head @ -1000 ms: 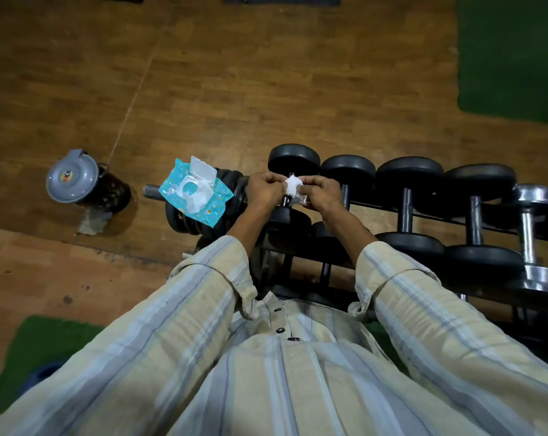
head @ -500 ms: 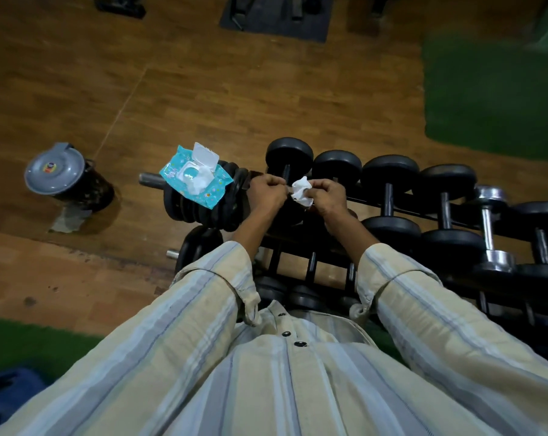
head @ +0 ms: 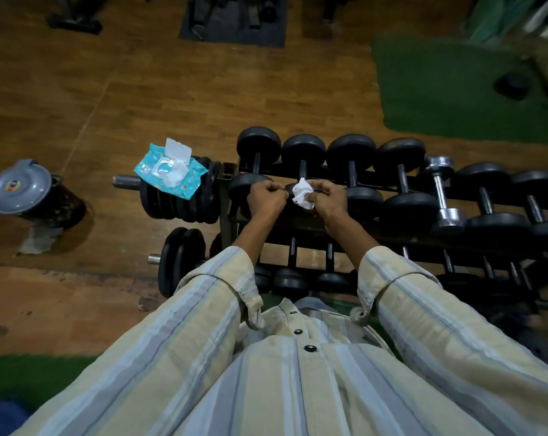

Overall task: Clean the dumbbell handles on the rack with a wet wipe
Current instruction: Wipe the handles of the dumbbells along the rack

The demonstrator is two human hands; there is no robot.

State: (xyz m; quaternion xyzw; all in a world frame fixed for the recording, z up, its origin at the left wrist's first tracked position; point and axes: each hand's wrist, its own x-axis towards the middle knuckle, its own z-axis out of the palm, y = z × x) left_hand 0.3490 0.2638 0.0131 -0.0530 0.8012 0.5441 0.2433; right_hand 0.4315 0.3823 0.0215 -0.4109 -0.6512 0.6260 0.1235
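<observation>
The wet wipe is a crumpled white wad held above the top row of the dumbbell rack, in front of the second black dumbbell from the left. The right hand has its grip pinched on the wipe, thumb and fingers curled round its right side. The left hand sits just beside it to the left, fingers curled in a clenched grip; whether its fingertips touch the wipe's edge cannot be told, and no part of the wipe shows inside it. Both hands hover over the near heads of the first two dumbbells, whose thin handles run away from the person.

Further right along the top row stand more black dumbbells and one chrome dumbbell, then darker ones to the frame edge. A lower row of smaller dumbbells shows beneath the forearms.

Left of the rack, an open blue pack of wipes lies on a stack of black weight plates, its white lid flipped up. Another pair of plates stands below on a lower peg. Far left on the wooden floor is a dark bin with a grey lid. A green mat lies beyond the rack at the upper right. The person wears a striped, buttoned shirt.
</observation>
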